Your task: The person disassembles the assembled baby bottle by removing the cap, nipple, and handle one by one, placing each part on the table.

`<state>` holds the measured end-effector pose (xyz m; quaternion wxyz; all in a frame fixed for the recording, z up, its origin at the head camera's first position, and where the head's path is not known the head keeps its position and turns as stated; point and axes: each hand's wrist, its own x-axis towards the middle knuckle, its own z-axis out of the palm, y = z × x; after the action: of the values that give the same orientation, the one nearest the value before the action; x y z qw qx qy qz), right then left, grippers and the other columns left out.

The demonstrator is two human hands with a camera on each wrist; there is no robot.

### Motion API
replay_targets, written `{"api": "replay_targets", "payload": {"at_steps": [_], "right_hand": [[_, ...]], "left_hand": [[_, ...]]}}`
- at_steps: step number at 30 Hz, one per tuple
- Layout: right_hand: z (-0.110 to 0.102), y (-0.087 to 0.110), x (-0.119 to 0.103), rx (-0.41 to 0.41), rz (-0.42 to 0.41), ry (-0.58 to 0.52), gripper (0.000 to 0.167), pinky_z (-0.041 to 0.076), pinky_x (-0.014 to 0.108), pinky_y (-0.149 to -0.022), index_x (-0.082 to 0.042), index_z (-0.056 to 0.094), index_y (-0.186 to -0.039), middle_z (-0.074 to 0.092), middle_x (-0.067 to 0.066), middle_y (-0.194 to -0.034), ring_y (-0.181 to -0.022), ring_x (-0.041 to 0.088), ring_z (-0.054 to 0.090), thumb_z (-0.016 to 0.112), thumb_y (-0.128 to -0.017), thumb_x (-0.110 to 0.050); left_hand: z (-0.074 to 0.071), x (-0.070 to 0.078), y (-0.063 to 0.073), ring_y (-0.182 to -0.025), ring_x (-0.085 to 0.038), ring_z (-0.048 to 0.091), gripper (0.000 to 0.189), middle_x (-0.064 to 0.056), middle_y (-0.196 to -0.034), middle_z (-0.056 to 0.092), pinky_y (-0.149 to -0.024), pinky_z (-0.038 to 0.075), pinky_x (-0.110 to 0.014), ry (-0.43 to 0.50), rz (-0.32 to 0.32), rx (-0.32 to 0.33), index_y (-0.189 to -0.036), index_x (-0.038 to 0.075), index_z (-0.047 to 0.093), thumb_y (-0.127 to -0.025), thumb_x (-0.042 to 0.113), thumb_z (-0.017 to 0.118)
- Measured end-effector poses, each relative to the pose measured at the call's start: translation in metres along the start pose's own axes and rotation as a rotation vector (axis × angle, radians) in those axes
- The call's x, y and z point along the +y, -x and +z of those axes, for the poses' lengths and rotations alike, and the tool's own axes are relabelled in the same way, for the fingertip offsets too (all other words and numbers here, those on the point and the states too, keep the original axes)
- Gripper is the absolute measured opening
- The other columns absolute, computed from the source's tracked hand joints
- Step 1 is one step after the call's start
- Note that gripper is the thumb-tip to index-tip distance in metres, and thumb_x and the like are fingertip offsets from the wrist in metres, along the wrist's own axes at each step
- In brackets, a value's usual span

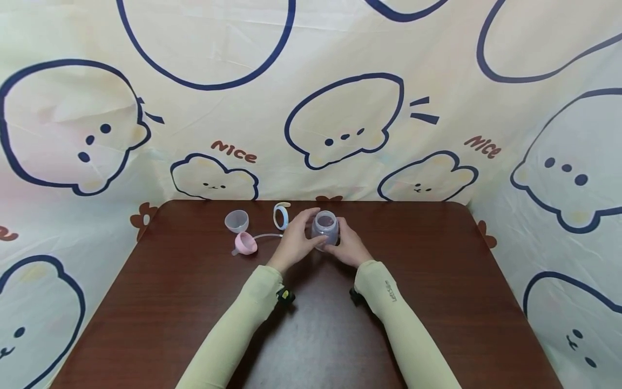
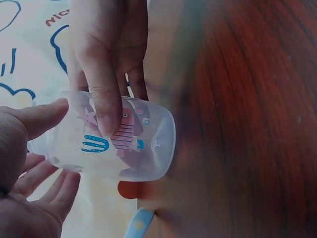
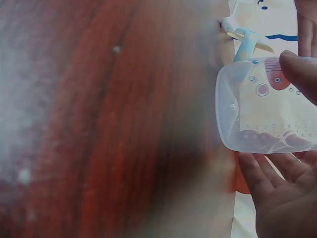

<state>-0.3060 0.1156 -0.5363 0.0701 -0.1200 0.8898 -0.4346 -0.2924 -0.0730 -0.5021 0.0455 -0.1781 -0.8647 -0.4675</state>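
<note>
A translucent baby bottle stands upright between both hands, its open mouth facing up. Pink and blue sea-animal prints, among them a striped fish, show on its side in the left wrist view. My left hand grips the bottle from the left, thumb across its front near the upper part. From the other side my right hand holds it lower down, its thumb pressed over the print and its fingers at the wall. The rounded base hangs close over the tabletop.
Left of the hands lie a clear dome cap and a pink nipple piece with a thin tube. A light-blue ring with handles stands near the back edge of the brown table. Patterned cloth surrounds the table's back and sides.
</note>
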Motion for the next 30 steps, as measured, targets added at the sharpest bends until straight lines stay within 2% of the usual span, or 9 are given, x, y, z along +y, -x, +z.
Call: {"api": "replay_targets", "payload": {"at_steps": [5, 13, 23, 30], "right_hand": [[0.002, -0.006, 0.001, 0.003, -0.009, -0.015, 0.078, 0.044, 0.052, -0.113, -0.012, 0.038, -0.148, 0.053, 0.011, -0.148, -0.137, 0.028, 0.053, 0.085, -0.087, -0.028], [0.002, -0.012, 0.001, -0.008, -0.014, -0.009, 0.077, 0.044, 0.05, -0.114, -0.01, 0.038, -0.149, 0.052, 0.013, -0.149, -0.138, 0.03, 0.052, 0.083, -0.089, -0.024], [0.003, -0.012, 0.002, -0.011, 0.001, -0.055, 0.074, 0.044, 0.048, -0.116, -0.012, 0.038, -0.15, 0.05, 0.012, -0.152, -0.143, 0.031, 0.05, 0.081, -0.091, -0.017], [0.004, -0.012, 0.003, -0.017, -0.003, -0.075, 0.074, 0.044, 0.048, -0.116, -0.012, 0.037, -0.151, 0.049, 0.012, -0.153, -0.143, 0.032, 0.05, 0.081, -0.091, -0.019]], "left_hand": [[-0.001, -0.005, -0.001, -0.127, -0.031, 0.064, 0.069, -0.013, -0.14, 0.061, -0.106, 0.052, -0.047, 0.029, -0.029, 0.001, -0.147, 0.006, 0.052, -0.087, 0.016, 0.085], [-0.004, -0.007, -0.004, -0.13, -0.028, 0.061, 0.063, -0.011, -0.137, 0.062, -0.109, 0.05, -0.047, 0.005, -0.029, -0.006, -0.145, 0.009, 0.055, -0.09, 0.022, 0.083], [-0.004, -0.009, -0.004, -0.126, -0.028, 0.062, 0.061, -0.01, -0.134, 0.064, -0.106, 0.052, -0.051, 0.01, -0.057, 0.002, -0.143, 0.012, 0.057, -0.09, 0.024, 0.083], [-0.004, -0.009, -0.004, -0.127, -0.028, 0.061, 0.06, -0.01, -0.135, 0.063, -0.106, 0.052, -0.05, 0.027, -0.058, 0.003, -0.143, 0.012, 0.057, -0.09, 0.023, 0.083]]}}
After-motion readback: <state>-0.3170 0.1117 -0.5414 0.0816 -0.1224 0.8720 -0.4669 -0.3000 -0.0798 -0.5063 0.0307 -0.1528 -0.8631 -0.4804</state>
